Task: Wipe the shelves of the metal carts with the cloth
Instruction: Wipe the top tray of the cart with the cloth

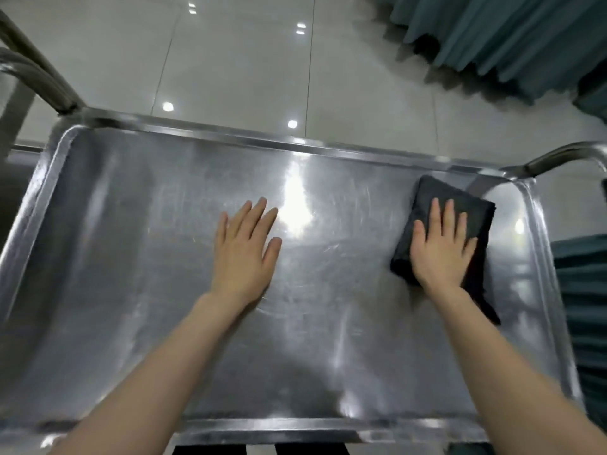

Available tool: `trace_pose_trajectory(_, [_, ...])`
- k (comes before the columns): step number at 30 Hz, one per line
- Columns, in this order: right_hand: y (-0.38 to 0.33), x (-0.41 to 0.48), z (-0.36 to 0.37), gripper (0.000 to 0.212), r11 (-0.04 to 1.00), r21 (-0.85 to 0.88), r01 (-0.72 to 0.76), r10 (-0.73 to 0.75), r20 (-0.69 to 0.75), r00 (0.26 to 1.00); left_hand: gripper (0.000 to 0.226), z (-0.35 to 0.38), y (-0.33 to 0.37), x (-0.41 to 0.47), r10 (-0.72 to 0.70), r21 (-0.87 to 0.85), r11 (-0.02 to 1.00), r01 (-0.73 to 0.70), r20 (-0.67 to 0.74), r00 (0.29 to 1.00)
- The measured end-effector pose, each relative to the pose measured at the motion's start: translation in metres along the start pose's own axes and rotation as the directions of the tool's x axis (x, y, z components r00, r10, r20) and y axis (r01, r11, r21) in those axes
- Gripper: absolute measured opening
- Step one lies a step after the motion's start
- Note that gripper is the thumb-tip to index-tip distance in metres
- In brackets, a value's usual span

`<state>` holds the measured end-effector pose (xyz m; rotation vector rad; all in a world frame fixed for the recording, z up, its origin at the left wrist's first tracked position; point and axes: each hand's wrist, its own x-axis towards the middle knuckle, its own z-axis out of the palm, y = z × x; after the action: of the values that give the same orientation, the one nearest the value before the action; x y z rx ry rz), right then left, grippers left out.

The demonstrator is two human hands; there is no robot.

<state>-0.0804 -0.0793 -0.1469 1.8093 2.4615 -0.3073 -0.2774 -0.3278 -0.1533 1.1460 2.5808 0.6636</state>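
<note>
Scratched steel fills the view: the top shelf of a metal cart, rimmed on all sides. On its right part the right hand lies flat, fingers spread, pressing a folded dark cloth onto the metal; it grips nothing. Near the middle the left hand rests palm down on bare steel, open and empty, well apart from the cloth. Curved handle tubes rise at the shelf's ends. Beyond lie glossy pale floor tiles and a teal curtain at upper right
</note>
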Motion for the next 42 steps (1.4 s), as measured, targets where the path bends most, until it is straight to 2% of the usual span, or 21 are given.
trace_pose_trajectory(1, [-0.013, -0.005, 0.004, 0.058, 1.000, -0.012, 0.007, -0.007, -0.016, 1.000, 0.051, 0.000, -0.001, -0.001, 0.000, -0.011, 1.000, 0.000, -0.016, 1.000])
trace_pose_trajectory(3, [-0.048, -0.030, 0.017, 0.059, 0.981, -0.062, 0.186, -0.188, -0.021, 0.982, 0.049, -0.002, -0.002, -0.002, -0.014, -0.046, 0.999, 0.013, -0.029, 0.999])
trace_pose_trajectory(6, [-0.092, -0.077, 0.033, 0.059, 0.841, -0.063, 0.538, -0.537, 0.032, 0.843, 0.047, -0.004, 0.007, 0.003, -0.078, -0.087, 0.994, 0.073, -0.061, 0.995])
trace_pose_trajectory(8, [-0.093, -0.087, 0.035, 0.058, 0.752, -0.029, 0.659, -0.656, 0.067, 0.752, 0.046, -0.001, 0.020, 0.006, -0.123, -0.097, 0.989, 0.113, -0.098, 0.988])
trace_pose_trajectory(10, [-0.066, -0.078, 0.030, 0.057, 0.716, -0.009, 0.698, -0.696, 0.059, 0.715, 0.047, 0.005, 0.039, 0.011, -0.090, -0.067, 0.994, 0.083, -0.100, 0.991])
trace_pose_trajectory(11, [-0.042, -0.069, 0.027, 0.057, 0.735, -0.010, 0.678, -0.677, 0.042, 0.735, 0.048, 0.011, 0.053, 0.014, -0.035, -0.037, 0.999, 0.033, -0.068, 0.997])
trace_pose_trajectory(14, [0.048, -0.027, 0.008, 0.057, 0.872, -0.059, 0.486, -0.487, -0.013, 0.873, 0.056, 0.039, 0.102, 0.021, 0.141, 0.040, 0.989, -0.145, 0.092, 0.986])
trace_pose_trajectory(17, [0.137, 0.014, -0.018, 0.057, 0.975, -0.096, 0.200, -0.202, -0.011, 0.979, 0.056, 0.064, 0.136, 0.026, 0.128, 0.107, 0.984, -0.142, 0.129, 0.983])
trace_pose_trajectory(20, [0.159, 0.017, -0.020, 0.059, 0.993, -0.111, 0.039, -0.044, -0.044, 0.998, 0.053, 0.074, 0.143, 0.024, 0.093, 0.153, 0.983, -0.102, 0.068, 0.993])
trace_pose_trajectory(22, [0.130, 0.000, -0.010, 0.061, 0.989, -0.117, 0.092, -0.098, -0.053, 0.994, 0.052, 0.075, 0.142, 0.022, 0.099, 0.165, 0.980, -0.107, 0.051, 0.994])
trace_pose_trajectory(23, [0.109, -0.009, -0.004, 0.062, 0.979, -0.098, 0.178, -0.183, -0.048, 0.982, 0.053, 0.075, 0.142, 0.023, 0.102, 0.165, 0.980, -0.109, 0.049, 0.994])
trace_pose_trajectory(26, [0.053, -0.019, 0.008, 0.059, 0.872, -0.037, 0.488, -0.488, -0.003, 0.873, 0.050, 0.075, 0.142, 0.024, 0.083, 0.125, 0.988, -0.088, 0.040, 0.996])
trace_pose_trajectory(29, [0.044, 0.013, 0.002, 0.059, 0.809, 0.000, 0.588, -0.587, 0.040, 0.808, 0.047, 0.078, 0.141, 0.024, 0.067, 0.079, 0.995, -0.067, 0.001, 0.998])
trace_pose_trajectory(31, [0.061, 0.044, -0.007, 0.059, 0.835, -0.022, 0.550, -0.549, 0.030, 0.835, 0.046, 0.080, 0.142, 0.025, 0.075, 0.069, 0.995, -0.073, -0.023, 0.997])
trace_pose_trajectory(35, [0.140, 0.072, -0.024, 0.060, 0.963, -0.073, 0.260, -0.262, -0.028, 0.965, 0.045, 0.081, 0.142, 0.024, 0.094, 0.071, 0.993, -0.091, -0.041, 0.995])
trace_pose_trajectory(39, [0.195, -0.001, -0.018, 0.061, 0.985, -0.148, 0.086, -0.106, -0.134, 0.985, 0.043, 0.079, 0.142, 0.025, 0.103, 0.063, 0.993, -0.101, -0.036, 0.994])
trace_pose_trajectory(42, [0.176, -0.061, -0.002, 0.063, 0.997, -0.076, -0.024, 0.015, -0.114, 0.993, 0.038, 0.072, 0.138, 0.019, 0.133, 0.020, 0.991, -0.133, -0.003, 0.991])
